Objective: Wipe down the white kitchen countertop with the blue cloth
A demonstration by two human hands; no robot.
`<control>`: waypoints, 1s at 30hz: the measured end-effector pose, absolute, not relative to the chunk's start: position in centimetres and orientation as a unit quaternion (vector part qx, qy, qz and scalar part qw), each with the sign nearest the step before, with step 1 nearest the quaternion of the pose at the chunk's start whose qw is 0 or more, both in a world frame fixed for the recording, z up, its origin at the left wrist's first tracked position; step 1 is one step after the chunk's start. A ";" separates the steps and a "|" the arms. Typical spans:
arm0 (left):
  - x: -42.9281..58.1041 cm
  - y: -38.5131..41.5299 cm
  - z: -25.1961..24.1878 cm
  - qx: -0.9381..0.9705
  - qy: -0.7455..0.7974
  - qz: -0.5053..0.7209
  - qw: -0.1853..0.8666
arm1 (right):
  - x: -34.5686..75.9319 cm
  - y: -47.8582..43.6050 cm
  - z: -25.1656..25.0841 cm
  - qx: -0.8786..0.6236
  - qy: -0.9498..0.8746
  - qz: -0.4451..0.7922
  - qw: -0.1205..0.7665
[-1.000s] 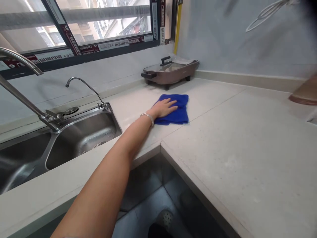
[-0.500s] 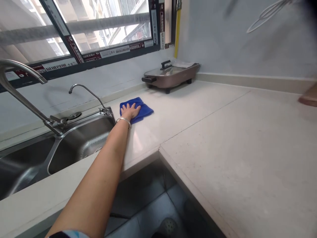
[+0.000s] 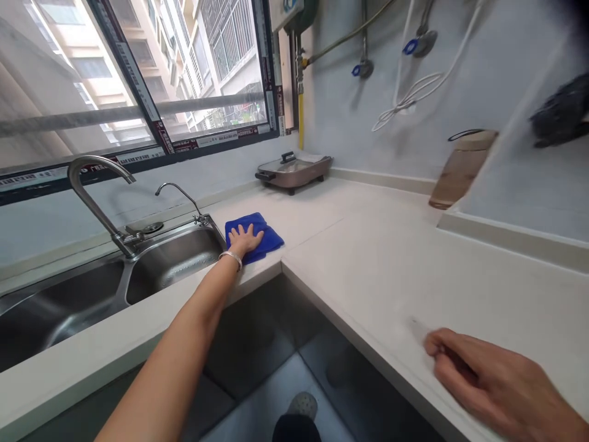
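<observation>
My left hand, with a bracelet at the wrist, lies flat with fingers spread on a blue cloth. The cloth is spread on the pale countertop, to the right of the sink. Low at the right, my right hand hovers over or rests on the counter near its front edge; which of these I cannot tell. Its fingers are curled and the thumb and forefinger meet. A faint, blurred pale shape shows just beyond the fingertips, too unclear to name.
A double steel sink with a large faucet and a thin one is at the left. A lidded electric pan stands in the back corner. A wooden cutting board leans on the wall, where a white cable hangs.
My view has shifted, showing more of the wall and the cutting board. My right hand has come into view at the lower right. My left hand stays flat on the cloth, which sits nearer the counter's front edge.
</observation>
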State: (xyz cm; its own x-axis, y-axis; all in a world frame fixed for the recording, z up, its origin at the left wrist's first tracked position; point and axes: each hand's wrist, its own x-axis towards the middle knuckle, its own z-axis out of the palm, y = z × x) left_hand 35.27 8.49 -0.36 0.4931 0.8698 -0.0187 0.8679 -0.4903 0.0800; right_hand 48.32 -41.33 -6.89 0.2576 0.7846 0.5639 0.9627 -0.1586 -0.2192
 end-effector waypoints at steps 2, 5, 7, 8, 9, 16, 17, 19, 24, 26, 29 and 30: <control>36.8 6.1 -0.2 0.873 0.485 0.011 0.045 | 47.7 -40.8 -5.8 -0.730 -0.596 -0.190 0.277; 40.3 1.9 -0.2 0.899 0.435 0.010 0.052 | 46.9 -40.5 -4.7 -0.727 -0.591 -0.207 0.281; 42.8 -1.7 -0.5 0.921 0.385 0.010 0.054 | 46.6 -40.6 -4.2 -0.733 -0.592 -0.170 0.289; 43.9 -3.7 -0.8 0.933 0.356 0.009 0.055 | 46.6 -40.8 -4.0 -0.738 -0.588 -0.141 0.299; 44.8 -5.7 -1.0 0.944 0.325 0.008 0.055 | 46.8 -41.1 -3.8 -0.745 -0.577 -0.111 0.315; 45.5 -17.3 -2.2 0.990 0.130 -0.005 0.060 | 51.9 -45.0 -2.5 -0.813 -0.321 -0.199 0.442; 45.0 -18.4 -2.2 0.992 0.112 -0.005 0.060 | 52.6 -45.4 -2.4 -0.816 -0.290 -0.225 0.447; 44.0 -20.8 -2.0 0.996 0.075 -0.006 0.057 | 53.5 -45.8 -2.5 -0.819 -0.254 -0.265 0.442; 42.1 -27.5 -2.3 0.998 -0.051 -0.004 0.045 | 53.0 -44.6 -3.1 -0.827 -0.309 -0.255 0.394; 41.8 -30.1 -2.5 0.992 -0.120 0.002 0.038 | 52.3 -44.2 -3.3 -0.822 -0.370 -0.205 0.381; 41.5 -32.6 -2.7 0.981 -0.189 0.024 0.043 | 52.0 -44.5 -3.8 -0.816 -0.426 -0.159 0.357; 41.4 -33.0 -2.6 0.978 -0.198 0.030 0.053 | 52.1 -44.7 -4.0 -0.817 -0.427 -0.149 0.359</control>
State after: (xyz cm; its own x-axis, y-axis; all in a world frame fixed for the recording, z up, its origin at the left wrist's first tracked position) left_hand 41.38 -32.97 -2.62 0.9196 -0.3846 0.0805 -0.3911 -0.9157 0.0926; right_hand 52.08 -44.70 -3.96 0.5912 0.5898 0.5501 0.8041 -0.3787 -0.4582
